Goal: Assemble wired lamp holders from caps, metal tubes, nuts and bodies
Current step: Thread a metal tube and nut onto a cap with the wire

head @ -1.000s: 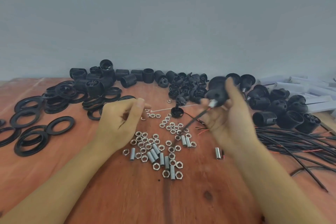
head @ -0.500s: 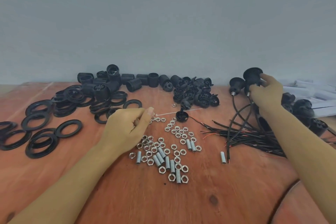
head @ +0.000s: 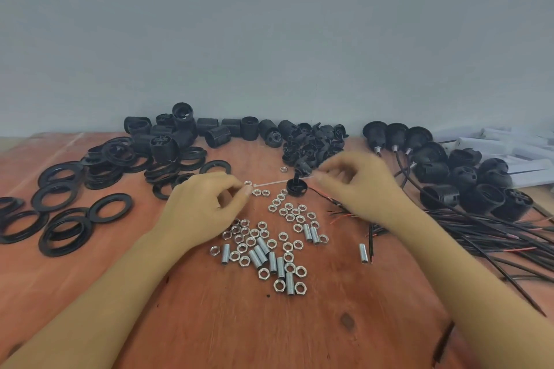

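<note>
Where the left hand pinches a hexagonal metal nut at its fingertips, a thin white strip runs to the curled, blurred fingers of the right hand; its grip cannot be told. A round black cap sits just beside; threaded tubes lie nearer.

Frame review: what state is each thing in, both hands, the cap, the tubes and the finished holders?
Left hand: pinches a nut.
Right hand: fingers curled, blurred; grip unclear.
Black cap: loose on table, unheld.
Metal tubes: lying flat, unassembled.
Wired holders: assembled, wires attached.
</note>
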